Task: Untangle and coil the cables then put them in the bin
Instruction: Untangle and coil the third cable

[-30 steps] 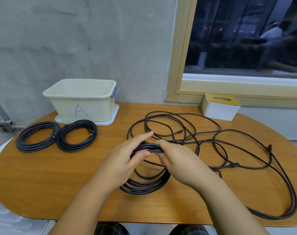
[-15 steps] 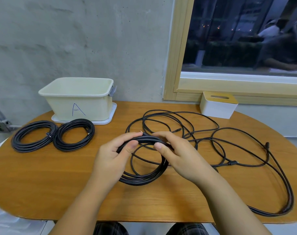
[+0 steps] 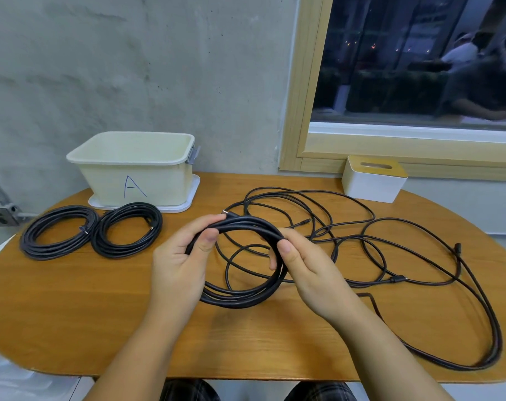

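Note:
My left hand [image 3: 182,264] and my right hand [image 3: 306,264] both grip a black cable coil [image 3: 240,296] that is tilted up above the middle of the wooden table [image 3: 72,314], its lower loops near the tabletop. The left thumb and fingers pinch the coil's upper left side; the right hand clasps its right side. A metal plug tip shows by my left fingertips. Loose tangled black cables [image 3: 390,256] sprawl over the right half of the table. Two finished coils [image 3: 58,231] [image 3: 127,228] lie at the left. The cream bin [image 3: 136,169] marked "A" stands behind them, with nothing visible inside.
A white tissue box with a wooden lid [image 3: 373,179] stands at the back right under the window frame. The bin rests on a white lid by the concrete wall. A wall socket [image 3: 0,217] sits left of the table. My knees show below the front edge.
Both hands have lifted the coil's top higher off the table and turned it more upright. The view has shifted slightly; the loose cables have not moved.

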The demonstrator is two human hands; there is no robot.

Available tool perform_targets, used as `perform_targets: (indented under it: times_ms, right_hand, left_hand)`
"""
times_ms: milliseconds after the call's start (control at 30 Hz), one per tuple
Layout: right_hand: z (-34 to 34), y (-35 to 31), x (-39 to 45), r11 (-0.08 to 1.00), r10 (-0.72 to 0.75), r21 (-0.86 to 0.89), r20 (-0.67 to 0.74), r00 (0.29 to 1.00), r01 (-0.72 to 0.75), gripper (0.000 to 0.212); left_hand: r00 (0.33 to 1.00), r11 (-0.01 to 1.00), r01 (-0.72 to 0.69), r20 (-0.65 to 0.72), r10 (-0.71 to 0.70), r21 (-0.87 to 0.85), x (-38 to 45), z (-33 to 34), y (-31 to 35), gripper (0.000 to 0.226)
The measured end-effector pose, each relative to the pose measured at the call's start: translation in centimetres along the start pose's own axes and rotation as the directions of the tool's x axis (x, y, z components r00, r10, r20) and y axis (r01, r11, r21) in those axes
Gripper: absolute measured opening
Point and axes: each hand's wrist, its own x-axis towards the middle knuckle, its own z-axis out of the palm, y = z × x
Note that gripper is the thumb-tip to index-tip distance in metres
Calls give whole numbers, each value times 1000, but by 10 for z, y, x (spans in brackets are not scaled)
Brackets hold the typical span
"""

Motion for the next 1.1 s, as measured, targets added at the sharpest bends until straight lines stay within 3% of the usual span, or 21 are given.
perform_targets:
  times_ms: [100, 167, 333, 400, 467, 533, 600, 633, 767, 833, 1100]
  right_hand:
    - [3, -1, 2, 1000, -1, -13, -35, 999, 0, 35]
    - [4, -2, 3, 996, 14, -89, -43, 999, -18, 38]
    - [1, -6, 8, 957, 70, -285, 12, 997, -64, 22]
    - [0, -6, 11, 932, 72, -360, 43, 996, -52, 19]
    - [1, -7, 12, 889, 57, -458, 95, 994, -7, 28]
    - [3, -8, 12, 842, 39, -538, 149, 988, 48, 37]
    - [4, -8, 11, 828, 12, -554, 170, 985, 86, 40]
    - [5, -8, 11, 833, 1, -545, 169, 986, 93, 41]
    - [2, -12, 7, 904, 20, -426, 136, 991, 40, 36]
    - [0, -13, 6, 938, 33, -347, 119, 992, 10, 31]
    - [-6, -6, 1, 960, 127, -267, 141, 982, -86, 32]
  left_hand:
    - [996, 993, 89, -18, -91, -77, 0, 3, -1, 16]
    - [991, 987, 131, -29, -134, -87, 0, 5, -3, 16]
    - [992, 992, 104, 67, -108, 71, 0, -2, -13, 10]
    - [991, 972, 28, 123, -58, 231, 3, -6, -15, 26]
    - [976, 883, -109, 215, 9, 456, 7, -9, -16, 44]
    - [926, 689, -328, 365, 98, 647, 10, -9, -14, 52]
    - [852, 543, -487, 509, 121, 685, 13, -6, -16, 51]
    - [832, 548, -505, 544, 106, 667, 14, -5, -15, 49]
    - [845, 771, -360, 533, 32, 525, 13, -3, -13, 35]
    - [862, 804, -349, 502, 72, 482, 10, -1, -14, 31]
    - [976, 906, -189, 175, 130, 380, 4, -1, -6, 17]
